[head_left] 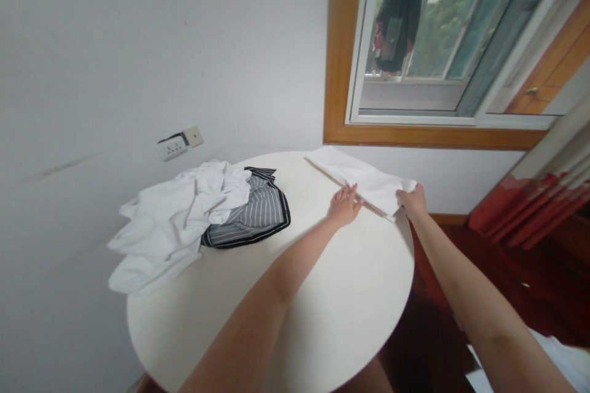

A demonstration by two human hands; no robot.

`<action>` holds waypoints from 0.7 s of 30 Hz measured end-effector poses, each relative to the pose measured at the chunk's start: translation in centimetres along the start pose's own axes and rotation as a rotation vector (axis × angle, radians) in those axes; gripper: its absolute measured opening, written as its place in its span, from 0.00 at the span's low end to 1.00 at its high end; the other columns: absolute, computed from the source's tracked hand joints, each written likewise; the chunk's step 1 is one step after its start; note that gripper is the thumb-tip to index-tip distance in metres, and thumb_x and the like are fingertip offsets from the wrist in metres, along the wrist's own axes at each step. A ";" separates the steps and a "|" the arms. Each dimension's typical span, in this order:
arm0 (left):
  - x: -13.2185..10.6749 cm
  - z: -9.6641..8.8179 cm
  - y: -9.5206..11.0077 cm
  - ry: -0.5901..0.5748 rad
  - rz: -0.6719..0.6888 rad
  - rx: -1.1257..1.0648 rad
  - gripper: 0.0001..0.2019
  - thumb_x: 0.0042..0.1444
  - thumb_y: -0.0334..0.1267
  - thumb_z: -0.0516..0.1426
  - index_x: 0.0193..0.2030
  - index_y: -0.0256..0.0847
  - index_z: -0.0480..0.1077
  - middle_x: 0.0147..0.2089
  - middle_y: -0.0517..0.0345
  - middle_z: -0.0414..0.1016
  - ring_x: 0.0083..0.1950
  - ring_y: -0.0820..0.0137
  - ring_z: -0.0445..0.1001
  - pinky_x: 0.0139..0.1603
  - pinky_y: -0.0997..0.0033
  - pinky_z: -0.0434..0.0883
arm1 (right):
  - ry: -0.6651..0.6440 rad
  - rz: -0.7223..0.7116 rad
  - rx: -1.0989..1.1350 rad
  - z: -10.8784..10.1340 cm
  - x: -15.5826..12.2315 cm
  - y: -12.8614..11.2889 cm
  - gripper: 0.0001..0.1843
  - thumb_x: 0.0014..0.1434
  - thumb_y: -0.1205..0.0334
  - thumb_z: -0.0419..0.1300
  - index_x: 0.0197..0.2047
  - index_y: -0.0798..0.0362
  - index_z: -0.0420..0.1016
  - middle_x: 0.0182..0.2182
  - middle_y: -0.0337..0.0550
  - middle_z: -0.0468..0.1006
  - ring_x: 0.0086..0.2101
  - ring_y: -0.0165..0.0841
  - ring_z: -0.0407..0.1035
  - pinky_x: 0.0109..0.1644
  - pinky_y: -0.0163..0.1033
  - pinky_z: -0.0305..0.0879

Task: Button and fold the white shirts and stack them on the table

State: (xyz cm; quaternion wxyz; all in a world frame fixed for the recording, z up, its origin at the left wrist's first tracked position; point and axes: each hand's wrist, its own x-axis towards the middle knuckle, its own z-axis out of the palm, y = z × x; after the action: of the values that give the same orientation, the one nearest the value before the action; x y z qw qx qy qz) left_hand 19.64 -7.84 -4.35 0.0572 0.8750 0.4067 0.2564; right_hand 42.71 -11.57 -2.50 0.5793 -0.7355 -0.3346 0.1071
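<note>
Pressing flat and open, the left hand (343, 204) lay on the near edge of the folded white garment (364, 181), while the right hand (412, 201) gripped its corner. The cloth sat at the far right rim of the round bench (322, 307), slightly overhanging it. One piece looked folded; the crumpled white clothes (170, 224) and the striped grey shorts (262, 212) lay unfolded in a heap at the left, the white ones spilling past that edge. Room for moving lay between heap and hands — the wall stood close behind.
</note>
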 end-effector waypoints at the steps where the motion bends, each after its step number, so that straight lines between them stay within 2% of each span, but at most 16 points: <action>1: -0.3 0.1 0.0 -0.014 0.026 0.023 0.33 0.64 0.53 0.46 0.71 0.39 0.45 0.70 0.36 0.53 0.70 0.56 0.54 0.66 0.52 0.55 | 0.028 0.076 0.010 -0.1 -0.6 0.8 0.31 0.45 0.64 0.62 0.54 0.53 0.65 0.38 0.45 0.77 0.35 0.36 0.72 0.35 0.37 0.72; 3: -0.6 0.2 0.1 -0.014 0.053 0.061 0.37 0.62 0.52 0.50 0.71 0.37 0.42 0.69 0.34 0.54 0.69 0.54 0.55 0.66 0.52 0.56 | 0.059 0.209 0.062 -0.2 -1.4 1.8 0.27 0.45 0.66 0.63 0.51 0.52 0.68 0.35 0.44 0.78 0.34 0.35 0.73 0.32 0.34 0.72; 6: -0.8 0.0 0.5 0.013 0.074 0.071 0.39 0.60 0.48 0.53 0.71 0.34 0.40 0.64 0.35 0.62 0.65 0.55 0.60 0.64 0.55 0.58 | 0.014 0.338 0.153 0.0 -1.4 1.6 0.22 0.45 0.70 0.61 0.47 0.52 0.70 0.29 0.40 0.76 0.30 0.32 0.72 0.29 0.32 0.71; 9: -0.8 -0.2 0.7 0.011 0.163 0.036 0.38 0.59 0.41 0.53 0.71 0.35 0.38 0.60 0.40 0.67 0.62 0.58 0.65 0.62 0.58 0.61 | -0.032 0.404 0.178 0.2 -0.4 0.7 0.18 0.45 0.74 0.60 0.41 0.53 0.71 0.25 0.37 0.73 0.25 0.30 0.70 0.27 0.33 0.70; 13: -0.5 0.0 0.4 -0.054 0.329 -0.006 0.34 0.61 0.34 0.48 0.71 0.36 0.38 0.61 0.41 0.65 0.60 0.62 0.66 0.61 0.61 0.63 | -0.057 0.447 0.162 0.3 0.3 0.4 0.16 0.45 0.75 0.58 0.39 0.54 0.71 0.21 0.35 0.69 0.22 0.30 0.68 0.25 0.35 0.71; 16: -0.2 0.2 0.3 -0.112 0.365 0.010 0.33 0.62 0.32 0.45 0.71 0.34 0.37 0.59 0.39 0.67 0.57 0.62 0.69 0.57 0.61 0.65 | -0.069 0.424 0.147 0.2 0.5 0.4 0.16 0.46 0.74 0.58 0.40 0.54 0.72 0.22 0.37 0.71 0.23 0.31 0.69 0.25 0.35 0.70; 18: -0.1 0.2 0.4 -0.120 0.354 0.046 0.33 0.62 0.32 0.45 0.71 0.34 0.36 0.57 0.39 0.69 0.55 0.60 0.71 0.55 0.60 0.67 | -0.072 0.389 0.149 0.1 0.9 0.0 0.20 0.46 0.72 0.58 0.45 0.52 0.71 0.28 0.40 0.74 0.27 0.31 0.70 0.27 0.34 0.70; 21: -0.3 -0.2 1.0 -0.119 0.334 0.093 0.35 0.60 0.31 0.45 0.72 0.35 0.34 0.55 0.40 0.71 0.53 0.61 0.71 0.54 0.60 0.67 | -0.071 0.166 0.175 -0.3 2.1 -1.3 0.31 0.49 0.70 0.57 0.58 0.48 0.63 0.42 0.43 0.76 0.37 0.32 0.72 0.35 0.35 0.73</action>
State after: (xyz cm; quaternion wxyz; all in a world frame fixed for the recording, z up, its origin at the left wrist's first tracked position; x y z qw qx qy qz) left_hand 20.08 -8.73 -3.93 -0.0026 0.9458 0.2628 0.1910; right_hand 43.94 -10.37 -0.77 0.6180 -0.7032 -0.2823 0.2094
